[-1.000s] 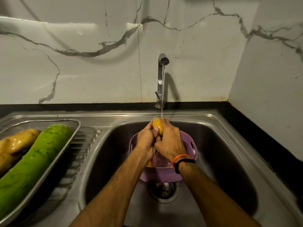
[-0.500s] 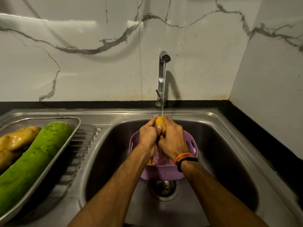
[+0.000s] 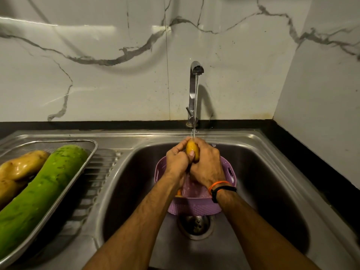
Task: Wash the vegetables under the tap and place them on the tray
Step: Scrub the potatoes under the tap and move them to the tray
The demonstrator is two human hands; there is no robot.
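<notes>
Both hands, left hand (image 3: 178,159) and right hand (image 3: 206,166), are gripping an upright potato (image 3: 192,151) under the tap (image 3: 195,88) at frame centre, fingers curled round it, tray (image 3: 91,151) lying far left, nearer the left hand.

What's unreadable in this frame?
Head view only:
- Potato: mostly covered by left hand and right hand, so the grip is unclear.
- Basket contents: hidden by both forearms; an orange bit shows.
- Tray and gourd: cut off at the left edge.
</notes>
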